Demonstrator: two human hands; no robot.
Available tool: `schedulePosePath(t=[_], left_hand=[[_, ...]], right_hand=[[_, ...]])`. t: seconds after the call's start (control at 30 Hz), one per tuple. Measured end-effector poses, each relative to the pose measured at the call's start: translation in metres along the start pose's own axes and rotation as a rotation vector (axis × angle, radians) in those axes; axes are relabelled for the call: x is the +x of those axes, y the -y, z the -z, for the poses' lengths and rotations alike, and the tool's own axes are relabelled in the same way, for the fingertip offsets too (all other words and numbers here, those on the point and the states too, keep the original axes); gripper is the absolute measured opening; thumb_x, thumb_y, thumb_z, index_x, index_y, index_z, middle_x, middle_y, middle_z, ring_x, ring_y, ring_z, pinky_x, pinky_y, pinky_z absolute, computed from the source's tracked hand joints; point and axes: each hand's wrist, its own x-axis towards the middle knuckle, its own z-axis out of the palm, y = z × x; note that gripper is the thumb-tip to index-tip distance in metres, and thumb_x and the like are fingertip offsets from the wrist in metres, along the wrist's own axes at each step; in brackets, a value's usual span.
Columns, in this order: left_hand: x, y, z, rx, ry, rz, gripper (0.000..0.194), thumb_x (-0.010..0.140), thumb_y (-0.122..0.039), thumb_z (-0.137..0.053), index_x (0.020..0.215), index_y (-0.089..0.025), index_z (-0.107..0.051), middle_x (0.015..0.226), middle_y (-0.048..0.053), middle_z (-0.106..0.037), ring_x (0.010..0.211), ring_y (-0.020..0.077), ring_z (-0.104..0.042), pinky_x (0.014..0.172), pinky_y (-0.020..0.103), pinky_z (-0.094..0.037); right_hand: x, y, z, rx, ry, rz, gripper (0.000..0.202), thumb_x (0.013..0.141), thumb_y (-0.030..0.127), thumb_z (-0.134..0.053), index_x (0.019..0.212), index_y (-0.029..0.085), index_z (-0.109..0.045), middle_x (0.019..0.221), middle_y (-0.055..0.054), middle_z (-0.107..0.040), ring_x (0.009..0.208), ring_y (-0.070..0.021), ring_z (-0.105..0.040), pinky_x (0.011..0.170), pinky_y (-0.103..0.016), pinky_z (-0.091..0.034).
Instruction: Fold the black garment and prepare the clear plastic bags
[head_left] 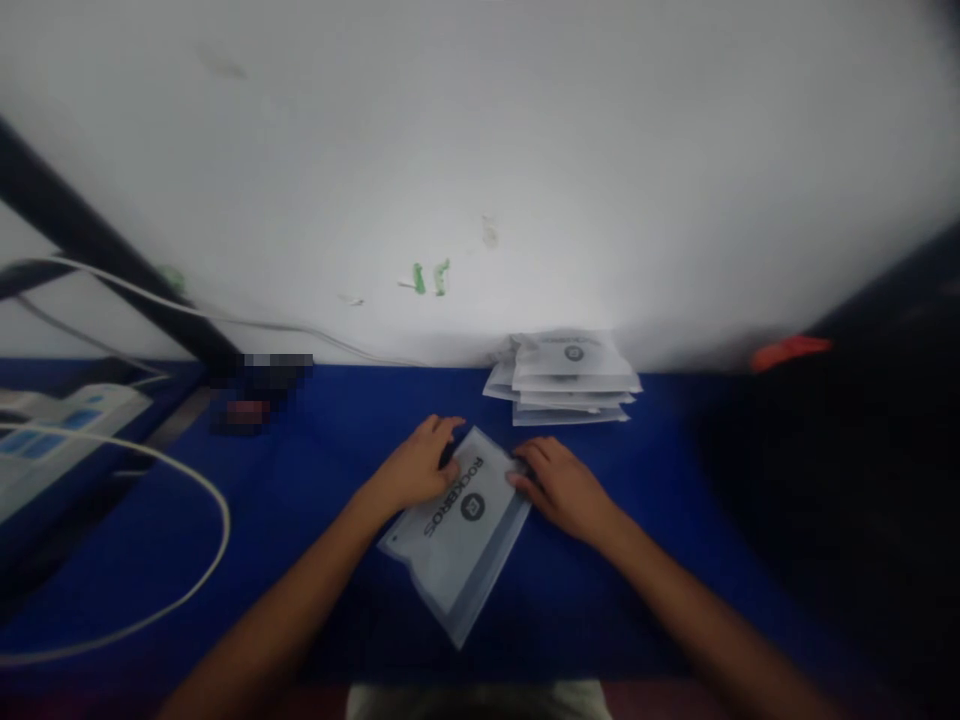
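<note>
A flat frosted zip bag (pixel 491 535) printed ROCKBROS with a round logo lies at a slant on the blue table. My left hand (pixel 420 465) is at its upper left edge, thumb resting on the bag and fingers stretched out beyond it. On the opposite side, my right hand (pixel 559 485) touches the right corner with its thumb, the fingers held apart from the thumb. Both hands look open, with the bag between them. The picture is blurred, and the bag's contents cannot be made out.
A stack of similar bags (pixel 574 380) lies behind, against the white wall (pixel 480 150). At left are a pale device with blue panels (pixel 82 425), a looping white cable (pixel 225 530) and a pixelated dark object (pixel 259 395). An orange-red item (pixel 791 352) shows at right.
</note>
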Motion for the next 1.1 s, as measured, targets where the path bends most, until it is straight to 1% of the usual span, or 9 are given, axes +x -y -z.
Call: schedulePosePath(t=[0.07,0.17,0.3,0.43,0.57,0.7,0.83,0.93,1.1], left_hand=[[-0.001,-0.003,0.002,0.097,-0.008,-0.048,0.076,0.075,-0.011,-0.058,0.148,-0.016,-0.038,0.146,0.019,-0.040,0.136,0.0367,-0.038,0.111,0.053,-0.036],[-0.001,-0.006,0.001,0.096,0.116,-0.222,0.085,0.069,-0.001,-0.051,0.149,-0.026,-0.037,0.161,0.009,-0.024,0.148,0.0326,-0.021,0.118,0.055,-0.024],[0.000,-0.008,-0.004,-0.030,0.153,-0.384,0.074,0.072,-0.003,-0.052,0.141,-0.028,-0.047,0.152,0.004,-0.045,0.142,0.0253,-0.037,0.121,0.053,-0.017],[-0.002,-0.012,-0.014,-0.116,0.001,-0.319,0.041,0.094,-0.025,-0.051,0.135,-0.021,-0.054,0.138,0.009,-0.058,0.133,0.0247,-0.046,0.117,0.047,-0.029],[-0.002,-0.018,-0.021,-0.085,-0.005,-0.284,0.031,0.100,-0.031,-0.044,0.122,-0.017,-0.061,0.119,0.010,-0.065,0.116,0.0245,-0.055,0.106,0.044,-0.040],[0.000,-0.022,-0.018,-0.056,-0.049,-0.246,0.026,0.099,-0.034,-0.045,0.100,-0.019,-0.066,0.095,0.006,-0.062,0.094,0.0219,-0.057,0.092,0.040,-0.046],[0.000,-0.023,-0.014,-0.086,-0.062,-0.207,0.030,0.100,-0.036,-0.045,0.118,-0.020,-0.063,0.101,0.008,-0.059,0.097,0.0219,-0.056,0.089,0.038,-0.047],[0.000,-0.025,-0.013,-0.114,0.003,-0.245,0.027,0.100,-0.033,-0.044,0.113,-0.019,-0.064,0.108,0.008,-0.061,0.101,0.0214,-0.058,0.091,0.036,-0.046],[-0.003,-0.029,-0.012,-0.050,0.102,-0.190,0.022,0.099,-0.029,-0.043,0.094,-0.019,-0.061,0.095,0.005,-0.065,0.083,0.0194,-0.061,0.079,0.034,-0.046]], right_hand=[[0.001,-0.005,-0.003,0.005,0.009,-0.119,0.028,0.099,0.038,-0.051,0.114,0.017,-0.061,0.104,-0.012,-0.066,0.098,-0.0261,-0.061,0.087,-0.041,-0.050],[0.001,-0.010,-0.007,0.100,0.019,-0.204,0.023,0.097,0.037,-0.054,0.109,0.018,-0.061,0.100,-0.009,-0.068,0.090,-0.0236,-0.064,0.080,-0.036,-0.050],[0.000,-0.009,-0.013,0.302,-0.078,-0.190,0.019,0.096,0.032,-0.057,0.110,0.019,-0.060,0.098,-0.006,-0.068,0.085,-0.0200,-0.064,0.079,-0.033,-0.049],[-0.002,0.000,-0.018,0.470,-0.156,-0.165,0.021,0.094,0.035,-0.059,0.110,0.022,-0.061,0.092,-0.003,-0.066,0.077,-0.0170,-0.061,0.073,-0.030,-0.048],[-0.002,0.003,-0.021,0.661,-0.124,-0.154,0.021,0.097,0.036,-0.054,0.112,0.022,-0.059,0.085,-0.001,-0.064,0.073,-0.0155,-0.060,0.069,-0.029,-0.048],[-0.001,-0.001,-0.029,0.910,-0.091,-0.254,0.025,0.092,0.038,-0.060,0.112,0.022,-0.055,0.079,0.001,-0.064,0.069,-0.0156,-0.065,0.067,-0.030,-0.051],[0.001,0.000,-0.037,1.012,-0.113,-0.300,0.028,0.088,0.037,-0.066,0.109,0.022,-0.056,0.076,0.003,-0.062,0.066,-0.0147,-0.065,0.066,-0.029,-0.052],[0.001,0.003,-0.039,1.032,-0.135,-0.300,0.029,0.087,0.037,-0.067,0.110,0.022,-0.056,0.079,0.002,-0.063,0.069,-0.0143,-0.065,0.067,-0.029,-0.052],[0.001,0.003,-0.039,0.999,-0.125,-0.297,0.031,0.087,0.037,-0.067,0.112,0.023,-0.055,0.076,0.002,-0.064,0.067,-0.0143,-0.063,0.065,-0.028,-0.051]])
